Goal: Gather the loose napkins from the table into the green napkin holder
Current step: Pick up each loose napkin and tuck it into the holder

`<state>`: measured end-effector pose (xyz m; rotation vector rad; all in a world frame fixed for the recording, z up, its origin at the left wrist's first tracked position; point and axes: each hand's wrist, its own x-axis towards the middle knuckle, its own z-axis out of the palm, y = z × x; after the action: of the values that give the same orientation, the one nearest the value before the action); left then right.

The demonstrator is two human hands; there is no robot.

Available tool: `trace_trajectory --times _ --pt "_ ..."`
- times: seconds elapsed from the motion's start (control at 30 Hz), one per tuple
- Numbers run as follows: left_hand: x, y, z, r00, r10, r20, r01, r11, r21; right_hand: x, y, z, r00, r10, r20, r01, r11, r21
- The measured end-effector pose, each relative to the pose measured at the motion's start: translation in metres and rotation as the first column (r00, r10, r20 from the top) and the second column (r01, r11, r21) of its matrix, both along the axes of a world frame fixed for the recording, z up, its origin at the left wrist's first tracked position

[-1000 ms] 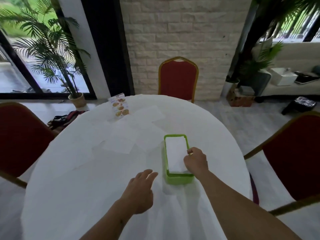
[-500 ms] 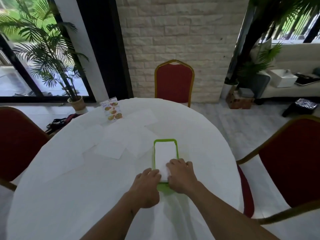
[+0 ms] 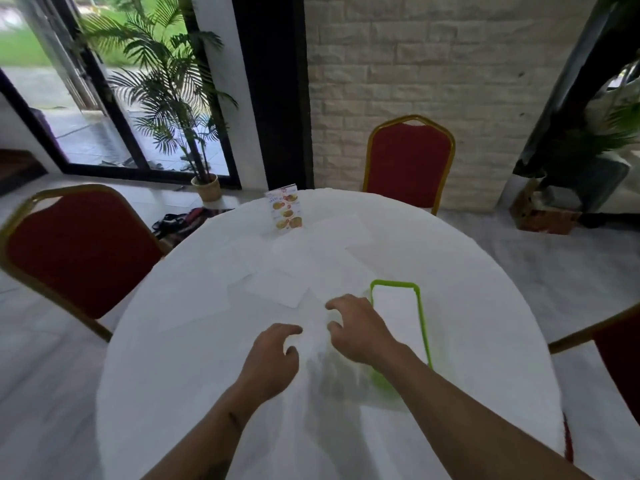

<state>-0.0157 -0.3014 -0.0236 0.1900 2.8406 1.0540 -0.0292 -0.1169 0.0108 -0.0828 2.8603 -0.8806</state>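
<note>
- The left hand [image 3: 272,358] hovers low over the white bench [image 3: 173,375], just left of the green napkin holder [image 3: 425,327]; its fingers are loosely curled and hold nothing.
- The right hand [image 3: 356,329] sits closer to the holder, its wrist crossing the holder's near left edge, fingers spread and bent downward, also holding nothing that shows.
- The two hands are apart, with a strip of bench between them.
- The holder lies flat with a white stack of napkins [image 3: 398,320] filling it.
- The step in hand looks like reaching for the next loose sheet; the nearest loose napkin [image 3: 277,291] lies just beyond and left of the holder.
- The next move calls for pinching up a thin white sheet lying flat on white cloth, so a fingertip must catch an edge.
- Counts: one holder, one menu card [image 3: 284,213] standing far beyond the holder, three red chairs plainly seen, with a fourth partly seen at the right edge.
- Several loose napkins lie beyond the holder; white on white and blurred, I cannot count them exactly.
</note>
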Motion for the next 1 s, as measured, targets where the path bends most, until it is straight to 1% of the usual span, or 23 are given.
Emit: trace_trajectory --times 0.13,0.23,0.33,0.43,0.53,0.63,0.8,0.87,0.93,1.0 --pt "-0.022 -0.071 -0.008 0.986 0.163 0.045 -0.166 0.984 0.061 -0.017 -0.059 -0.011 0.993 0.051 0.111 -0.053 0.998 0.019" --pt "-0.041 -0.126 -0.023 0.975 0.197 0.102 -0.204 0.977 0.062 -0.027 -0.102 -0.02 0.984 0.034 0.177 -0.035 0.999 0.002" --pt "-0.06 -0.175 -0.039 0.977 0.155 0.149 -0.156 0.988 -0.002 -0.033 -0.142 -0.028 0.97 0.019 0.243 -0.018 1.0 -0.008" --pt "-0.08 -0.213 -0.052 0.977 0.107 0.182 -0.086 0.989 -0.12 -0.04 -0.172 -0.036 0.962 -0.003 0.275 0.003 1.0 0.001" --pt "-0.099 -0.238 -0.064 0.973 0.064 0.222 -0.01 0.971 -0.238 -0.044 -0.193 -0.042 0.954 -0.046 0.298 0.044 0.999 0.012" --pt "-0.116 -0.253 -0.073 0.968 0.048 0.245 0.031 0.95 -0.309 -0.041 -0.205 -0.045 0.942 -0.079 0.328 0.073 0.997 0.028" --pt "-0.14 -0.263 -0.083 0.978 0.025 0.207 0.056 0.925 -0.377 -0.038 -0.211 -0.047 0.925 -0.125 0.358 0.105 0.992 0.074" --pt "-0.148 -0.267 -0.088 0.982 0.033 0.188 0.04 0.926 -0.374 -0.038 -0.211 -0.049 0.922 -0.138 0.362 0.116 0.99 0.084" --pt "-0.153 -0.27 -0.092 0.988 0.054 0.142 -0.001 0.935 -0.354 -0.039 -0.213 -0.053 0.921 -0.146 0.362 0.124 0.989 0.084" --pt "-0.157 -0.274 -0.095 0.996 0.068 0.06 -0.045 0.946 -0.322 -0.039 -0.216 -0.057 0.919 -0.154 0.364 0.136 0.988 0.075"
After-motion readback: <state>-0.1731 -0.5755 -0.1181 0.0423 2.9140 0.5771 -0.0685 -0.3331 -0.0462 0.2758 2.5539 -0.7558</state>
